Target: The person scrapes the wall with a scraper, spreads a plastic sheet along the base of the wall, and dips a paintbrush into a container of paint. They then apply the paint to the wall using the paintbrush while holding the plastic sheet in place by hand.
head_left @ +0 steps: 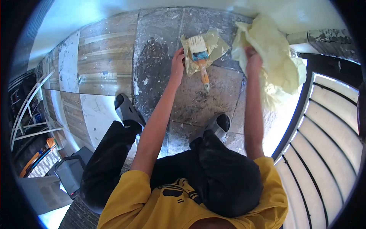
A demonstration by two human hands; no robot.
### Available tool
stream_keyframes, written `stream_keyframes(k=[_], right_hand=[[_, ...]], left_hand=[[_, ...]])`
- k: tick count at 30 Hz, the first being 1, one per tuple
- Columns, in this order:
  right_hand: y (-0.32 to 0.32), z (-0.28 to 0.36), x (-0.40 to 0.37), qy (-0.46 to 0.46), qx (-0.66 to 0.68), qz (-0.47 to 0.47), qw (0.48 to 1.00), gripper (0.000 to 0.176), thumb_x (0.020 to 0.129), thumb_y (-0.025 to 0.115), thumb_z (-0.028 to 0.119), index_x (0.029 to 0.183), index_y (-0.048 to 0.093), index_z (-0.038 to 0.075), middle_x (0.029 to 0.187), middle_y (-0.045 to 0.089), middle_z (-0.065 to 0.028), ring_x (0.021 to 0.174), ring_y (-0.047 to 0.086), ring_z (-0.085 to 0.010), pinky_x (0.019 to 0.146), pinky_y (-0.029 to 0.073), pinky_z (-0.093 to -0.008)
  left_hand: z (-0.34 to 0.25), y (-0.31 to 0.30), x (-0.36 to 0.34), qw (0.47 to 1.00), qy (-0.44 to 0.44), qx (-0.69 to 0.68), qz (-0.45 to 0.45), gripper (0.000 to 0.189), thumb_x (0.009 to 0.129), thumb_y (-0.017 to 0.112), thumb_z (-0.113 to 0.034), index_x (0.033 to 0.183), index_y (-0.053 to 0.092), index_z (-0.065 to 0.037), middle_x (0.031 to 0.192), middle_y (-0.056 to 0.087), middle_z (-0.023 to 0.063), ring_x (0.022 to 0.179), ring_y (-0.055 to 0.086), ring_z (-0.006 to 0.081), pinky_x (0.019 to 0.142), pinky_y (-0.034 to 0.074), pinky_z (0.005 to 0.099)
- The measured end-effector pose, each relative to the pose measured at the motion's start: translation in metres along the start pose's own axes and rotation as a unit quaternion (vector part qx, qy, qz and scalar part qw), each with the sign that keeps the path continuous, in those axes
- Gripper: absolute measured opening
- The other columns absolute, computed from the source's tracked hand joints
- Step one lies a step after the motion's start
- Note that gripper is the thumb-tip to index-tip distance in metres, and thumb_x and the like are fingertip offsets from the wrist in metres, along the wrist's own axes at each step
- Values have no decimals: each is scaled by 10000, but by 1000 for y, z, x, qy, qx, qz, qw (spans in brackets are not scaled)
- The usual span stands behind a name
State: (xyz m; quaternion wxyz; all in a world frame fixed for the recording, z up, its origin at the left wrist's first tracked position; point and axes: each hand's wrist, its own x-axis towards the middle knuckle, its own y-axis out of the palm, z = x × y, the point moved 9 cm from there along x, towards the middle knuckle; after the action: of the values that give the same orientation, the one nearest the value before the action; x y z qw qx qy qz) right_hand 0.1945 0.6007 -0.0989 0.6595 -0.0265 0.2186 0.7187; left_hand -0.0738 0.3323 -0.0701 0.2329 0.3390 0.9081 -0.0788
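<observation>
A wide paintbrush (198, 51) with pale bristles, a blue-stained ferrule and a wooden handle lies on a small, creased yellowish sheet (218, 46) on the floor. At that sheet's left edge, beside the bristles, my left hand (177, 63) has its fingers curled in and closed on the edge. My right hand (253, 62), smeared by motion, is closed on a large crumpled yellowish sheet (267, 44) to the right of the brush. Folds of this sheet hide some of the fingertips.
Paint-spattered tiles (106, 49) cover the floor, and my shoes (219, 124) stand on them. A dark-framed slatted panel (324, 141) is at the right. A grey case (70, 173) and a white metal frame (28, 110) are at the left. Pale walls (106, 15) border the floor ahead.
</observation>
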Motion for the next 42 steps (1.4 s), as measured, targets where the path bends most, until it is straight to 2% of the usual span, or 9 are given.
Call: stream_keyframes(k=[1, 8, 9, 28, 30, 32, 34, 37, 42], right_hand=[[7, -26, -14, 12, -195, 75, 978, 278, 1028, 517, 164, 1164, 662, -31, 982, 714, -107, 921, 688, -196, 870, 592, -361], [115, -54, -95, 172, -135, 193, 956, 451, 1046, 513, 389, 1107, 658, -34, 968, 709, -143, 814, 690, -216, 772, 579, -339], [116, -57, -96, 171, -88, 175, 966, 450, 1053, 514, 415, 934, 664, 8, 776, 649, -63, 669, 609, -148, 623, 489, -293], [22, -94, -237, 225, -82, 141, 961, 432, 1064, 504, 360, 1134, 650, -41, 984, 691, -120, 828, 692, -216, 757, 582, -366], [6, -76, -237, 202, -207, 162, 943, 327, 1028, 574, 279, 1091, 664, -28, 938, 703, -97, 835, 697, -207, 766, 576, -347], [-38, 0, -224, -74, -421, 42, 903, 181, 973, 624, 146, 1046, 671, -13, 903, 713, -77, 847, 703, -192, 751, 569, -327], [-106, 60, -211, -160, -357, -165, 905, 152, 906, 693, 41, 1046, 644, 7, 905, 662, -78, 815, 658, -169, 716, 550, -334], [-133, 141, -177, -162, -358, -296, 871, 623, 841, 834, 208, 1341, 523, 4, 998, 622, -126, 847, 627, -203, 701, 529, -356], [-152, 130, -85, -86, -409, -209, 884, 296, 868, 762, 194, 1024, 701, -51, 689, 630, -59, 595, 557, -140, 577, 439, -308]], left_hand=[[4, 0, 2, 999, -19, 33, 1, 470, 1057, 433, -394, 1438, 545, -144, 1231, 604, 43, 1085, 575, 183, 915, 473, 395], [6, 9, 1, 993, -113, -7, 13, 583, 1043, 395, -499, 1468, 496, -113, 1229, 593, 70, 1122, 552, 228, 972, 428, 422], [11, 7, 2, 993, -118, -20, 5, 591, 1038, 404, -514, 1464, 496, -114, 1242, 583, 75, 1133, 544, 230, 983, 422, 421], [88, -51, -116, 984, -177, -8, -18, 634, 1050, 403, -544, 1491, 452, -91, 1393, 507, 98, 1234, 501, 255, 1063, 397, 438], [72, -48, -110, 979, -191, -68, -19, 551, 1027, 551, -419, 1469, 481, -97, 1367, 529, 88, 1216, 516, 245, 1053, 406, 430], [-22, -46, -95, 934, 204, 268, -118, 498, 920, 696, -228, 1370, 544, -75, 1316, 552, 115, 1184, 542, 281, 1034, 424, 446], [-99, 56, -102, 828, 348, 437, 49, 506, 799, 756, -99, 1273, 584, -52, 1305, 551, 141, 1185, 549, 332, 1027, 434, 475], [-111, 191, -110, 701, 480, 483, 211, 656, 750, 827, -145, 1350, 565, -109, 1345, 548, 141, 1275, 522, 329, 1069, 417, 459], [-51, 315, -97, 530, 559, 583, 259, 591, 794, 789, -177, 1343, 578, -114, 1321, 589, 113, 1300, 522, 302, 1065, 430, 460]])
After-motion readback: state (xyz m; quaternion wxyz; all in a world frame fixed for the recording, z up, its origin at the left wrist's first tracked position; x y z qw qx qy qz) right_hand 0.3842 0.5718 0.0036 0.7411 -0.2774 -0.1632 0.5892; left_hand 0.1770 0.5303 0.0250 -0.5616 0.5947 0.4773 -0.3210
